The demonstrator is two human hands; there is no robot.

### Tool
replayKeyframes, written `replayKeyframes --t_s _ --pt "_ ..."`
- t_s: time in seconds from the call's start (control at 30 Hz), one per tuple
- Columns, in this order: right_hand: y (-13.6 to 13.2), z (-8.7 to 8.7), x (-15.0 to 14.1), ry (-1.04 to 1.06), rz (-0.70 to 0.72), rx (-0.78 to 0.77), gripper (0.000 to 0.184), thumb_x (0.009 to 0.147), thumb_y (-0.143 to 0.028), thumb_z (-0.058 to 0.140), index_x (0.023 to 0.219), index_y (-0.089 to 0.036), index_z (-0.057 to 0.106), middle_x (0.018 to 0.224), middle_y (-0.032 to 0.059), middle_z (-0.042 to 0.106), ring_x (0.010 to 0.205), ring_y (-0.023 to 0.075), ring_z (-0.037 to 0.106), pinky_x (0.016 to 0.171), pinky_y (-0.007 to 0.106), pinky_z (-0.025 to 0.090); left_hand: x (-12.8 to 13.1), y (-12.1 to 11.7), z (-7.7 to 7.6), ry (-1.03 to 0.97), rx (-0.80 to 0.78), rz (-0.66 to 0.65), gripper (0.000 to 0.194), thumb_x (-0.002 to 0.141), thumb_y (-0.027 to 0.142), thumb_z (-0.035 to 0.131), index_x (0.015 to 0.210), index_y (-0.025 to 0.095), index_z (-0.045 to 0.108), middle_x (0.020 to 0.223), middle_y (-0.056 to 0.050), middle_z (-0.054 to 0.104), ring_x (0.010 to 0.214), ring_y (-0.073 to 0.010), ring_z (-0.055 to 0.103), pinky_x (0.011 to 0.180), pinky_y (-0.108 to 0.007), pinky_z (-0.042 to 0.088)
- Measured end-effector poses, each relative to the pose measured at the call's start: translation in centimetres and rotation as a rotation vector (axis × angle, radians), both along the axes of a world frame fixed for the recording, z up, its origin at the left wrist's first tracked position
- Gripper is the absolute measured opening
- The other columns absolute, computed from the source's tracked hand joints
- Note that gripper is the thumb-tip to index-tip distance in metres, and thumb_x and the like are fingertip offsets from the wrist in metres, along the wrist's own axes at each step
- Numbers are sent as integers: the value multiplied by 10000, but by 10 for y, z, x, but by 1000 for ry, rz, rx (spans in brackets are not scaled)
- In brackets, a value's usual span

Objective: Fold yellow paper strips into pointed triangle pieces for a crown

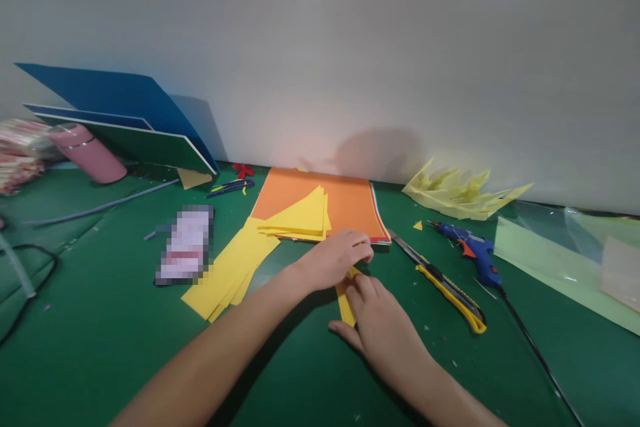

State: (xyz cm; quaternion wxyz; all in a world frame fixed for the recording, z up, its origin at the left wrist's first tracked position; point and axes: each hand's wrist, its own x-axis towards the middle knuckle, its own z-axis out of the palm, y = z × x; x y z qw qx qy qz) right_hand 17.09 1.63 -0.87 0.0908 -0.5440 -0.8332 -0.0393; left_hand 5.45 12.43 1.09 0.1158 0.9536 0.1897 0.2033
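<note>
A narrow folded piece of yellow paper lies on the green table in front of me. My left hand is curled over its far end, the fingertips bent down and partly hidden. My right hand presses the same paper with its fingers, the thumb stretched out to the left. Beyond my left hand, folded yellow paper triangles are stacked on orange sheets. Several yellow paper strips fan out to the left of them.
To the right lie a yellow utility knife with its blade out, a blue glue gun with a cord, and a spiky pale-yellow paper piece. A blurred phone, pink bottle and leaning boards are left.
</note>
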Motion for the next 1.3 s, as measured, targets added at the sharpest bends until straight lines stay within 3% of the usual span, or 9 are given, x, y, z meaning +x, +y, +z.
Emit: replayKeyframes --t_s 0.23,0.5,0.6,0.83,0.97,1.07,1.17,1.23,1.3 --pt "10 -6 9 20 16 97 353 928 -402 439 1123 -135 562 1035 159 617 948 287 590 804 438 511 1 -1 2 -196 -87 136 255 841 -15 423 971 149 569 970 -68 628 901 -166 579 807 -279 480" --pt "18 -15 17 1 3 111 323 920 -257 454 1163 -81 572 1130 205 613 1054 312 580 846 456 504 -2 8 3 -329 -147 220 235 828 -9 485 954 166 578 944 -45 656 905 -161 606 825 -309 493" --pt "26 -12 19 -17 6 109 321 902 -257 501 1128 -50 597 1126 214 610 1082 323 554 875 450 487 -2 9 4 -337 -155 221 223 833 -2 490 955 155 588 950 -54 660 917 -164 606 834 -311 489" --pt "43 0 21 24 -85 53 211 882 -265 542 1009 -140 655 1035 145 622 933 269 572 798 414 492 -4 0 -3 -270 -162 157 162 876 62 490 943 158 602 945 -47 677 888 -154 618 810 -277 490" --pt "35 2 27 113 -20 36 275 885 -223 473 1101 -144 623 1092 141 630 988 264 580 848 416 478 -5 -7 -15 -208 -154 164 134 902 92 478 951 144 592 944 -65 682 876 -160 619 798 -278 484" --pt "24 14 34 186 4 -62 301 856 -164 420 1055 -156 646 1085 124 657 984 242 605 832 382 479 -6 -10 -20 -137 -141 144 111 916 135 482 898 143 592 893 -58 679 836 -162 620 751 -264 482" --pt "17 28 38 223 -51 -133 301 862 -174 373 800 -190 667 811 60 697 716 190 638 638 293 468 -7 -15 -19 -49 -115 82 147 903 242 544 821 137 607 844 -55 672 813 -175 620 722 -255 477" --pt "16 32 39 219 -113 -67 295 850 -205 391 670 -201 624 642 30 652 579 173 594 524 269 398 -9 -19 -19 2 -92 62 213 903 300 544 810 126 624 858 -75 669 815 -194 619 723 -276 479" --pt "17 29 37 244 -139 69 301 852 -229 398 627 -201 597 594 30 626 553 171 573 504 266 366 -11 -26 -19 39 -69 56 240 909 319 527 856 115 641 915 -101 667 836 -214 614 752 -310 479"
